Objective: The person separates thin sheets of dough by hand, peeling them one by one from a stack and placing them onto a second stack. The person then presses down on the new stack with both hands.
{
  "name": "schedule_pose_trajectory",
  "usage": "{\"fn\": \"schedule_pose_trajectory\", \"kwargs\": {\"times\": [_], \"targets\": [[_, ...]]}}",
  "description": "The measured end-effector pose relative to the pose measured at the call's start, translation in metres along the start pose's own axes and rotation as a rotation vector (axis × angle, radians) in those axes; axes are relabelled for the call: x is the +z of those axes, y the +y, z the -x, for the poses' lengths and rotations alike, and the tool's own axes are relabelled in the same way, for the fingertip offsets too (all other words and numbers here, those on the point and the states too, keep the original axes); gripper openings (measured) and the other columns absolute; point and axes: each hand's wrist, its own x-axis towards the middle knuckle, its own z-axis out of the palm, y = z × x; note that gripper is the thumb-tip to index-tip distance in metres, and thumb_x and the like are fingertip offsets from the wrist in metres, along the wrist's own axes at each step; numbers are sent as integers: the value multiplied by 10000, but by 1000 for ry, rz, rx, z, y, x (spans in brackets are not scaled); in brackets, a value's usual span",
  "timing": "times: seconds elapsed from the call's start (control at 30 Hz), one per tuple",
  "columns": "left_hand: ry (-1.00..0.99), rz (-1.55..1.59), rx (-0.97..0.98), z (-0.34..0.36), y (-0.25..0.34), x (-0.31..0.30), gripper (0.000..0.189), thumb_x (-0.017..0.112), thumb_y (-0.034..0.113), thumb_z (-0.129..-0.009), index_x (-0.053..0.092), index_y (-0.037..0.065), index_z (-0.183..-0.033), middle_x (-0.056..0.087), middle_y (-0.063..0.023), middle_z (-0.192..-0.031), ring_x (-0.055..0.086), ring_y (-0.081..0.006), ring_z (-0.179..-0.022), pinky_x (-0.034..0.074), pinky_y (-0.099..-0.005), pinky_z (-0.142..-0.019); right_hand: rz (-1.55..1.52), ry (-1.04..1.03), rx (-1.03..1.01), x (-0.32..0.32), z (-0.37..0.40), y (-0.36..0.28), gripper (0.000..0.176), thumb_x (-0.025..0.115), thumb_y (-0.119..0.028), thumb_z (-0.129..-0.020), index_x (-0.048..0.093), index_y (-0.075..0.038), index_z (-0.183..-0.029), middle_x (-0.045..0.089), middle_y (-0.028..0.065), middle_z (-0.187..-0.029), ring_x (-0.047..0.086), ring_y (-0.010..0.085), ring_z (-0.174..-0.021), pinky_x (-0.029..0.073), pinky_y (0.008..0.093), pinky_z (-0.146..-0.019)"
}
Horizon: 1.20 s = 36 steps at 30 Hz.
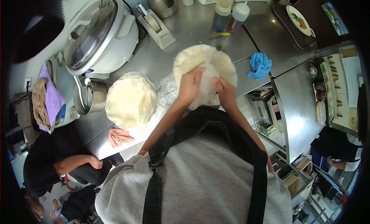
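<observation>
In front of me is a pile of thin, round, pale dough sheets [226, 66]. My left hand [190, 84] is closed on the edge of a thin dough sheet [208, 78], thumb and fingers pressed together. The same sheet is pinched by my right hand [226, 92] a little to the right. Part of the sheet appears lifted or folded over; its lower edge is hard to make out. To the left lies a taller stack of similar dough sheets [129, 102], with crumpled clear plastic [166, 91] between the two piles.
A large rice cooker [96, 39], a metal pot [96, 95] and a tape dispenser [156, 29] stand left. Sauce bottles [239, 17] are behind; a blue cloth [259, 66] lies right, a pink cloth [120, 137] near the front edge. Another person's arm [75, 165] is at left.
</observation>
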Motion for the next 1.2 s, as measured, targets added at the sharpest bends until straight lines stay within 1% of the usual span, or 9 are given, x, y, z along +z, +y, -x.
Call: {"fn": "schedule_pose_trajectory", "kwargs": {"times": [0.17,0.37,0.47,0.57,0.67,0.77,0.9,1.03,1.2], "targets": [[176,-85,23,-11,-11,-16,344,553,292,-983,680,-27,-1001,663,-148,-732,568,-153,-647,479,-311,-672,-204,62,209,-5,0,14,371,510,-301,-999,571,12,-809,570,49,-672,630,124,-623,516,265,-576],[67,-161,-72,-19,-10,-40,339,560,300,-977,682,-16,-993,645,-96,-711,571,-135,-655,476,-295,-651,-266,41,397,-16,1,29,381,537,-352,-977,629,18,-986,617,52,-806,653,131,-693,514,248,-617],[-118,33,160,-21,-29,-21,274,559,239,-989,679,-5,-1028,650,-19,-881,544,-48,-800,460,-226,-742,-82,45,259,-20,-8,21,367,542,-342,-976,644,1,-1057,627,45,-857,625,104,-777,484,228,-683],[-400,300,-40,-20,8,-2,252,551,192,-986,646,-8,-1106,644,-30,-1009,575,-75,-900,472,-245,-826,-283,197,217,-24,-24,35,351,571,-333,-967,660,-8,-1065,647,33,-861,586,84,-821,455,227,-729],[-434,713,-281,-19,49,-8,257,547,149,-976,601,-4,-1175,638,-32,-1065,599,-122,-969,480,-275,-900,-312,455,13,-43,-28,-45,326,597,-309,-960,684,-3,-1027,666,28,-851,569,86,-775,458,235,-700],[-450,861,-6,-10,84,-21,275,572,188,-958,601,47,-1192,651,13,-1035,607,-86,-930,465,-215,-817,8,420,-369,-57,-18,-110,273,626,-269,-939,699,-6,-956,676,53,-808,601,119,-737,467,268,-668],[-267,675,-176,4,82,-36,303,586,238,-951,582,57,-1194,652,7,-1048,612,-80,-914,466,-190,-761,261,19,-578,-41,-34,-107,228,653,-243,-900,698,-22,-936,672,129,-817,627,235,-680,477,304,-634],[-111,414,-402,2,-54,-48,307,566,274,-962,653,7,-1085,687,-17,-857,581,-116,-698,473,-282,-654,377,-230,-419,2,-37,-31,224,678,-262,-875,694,-40,-899,633,167,-743,598,308,-638,464,335,-597],[227,94,-197,17,-72,-30,362,549,299,-971,677,-36,-926,651,-87,-689,516,-146,-604,454,-312,-614,345,-206,-216,26,-28,3,257,688,-281,-873,681,-27,-837,560,150,-601,510,240,-511,423,339,-532]]}}
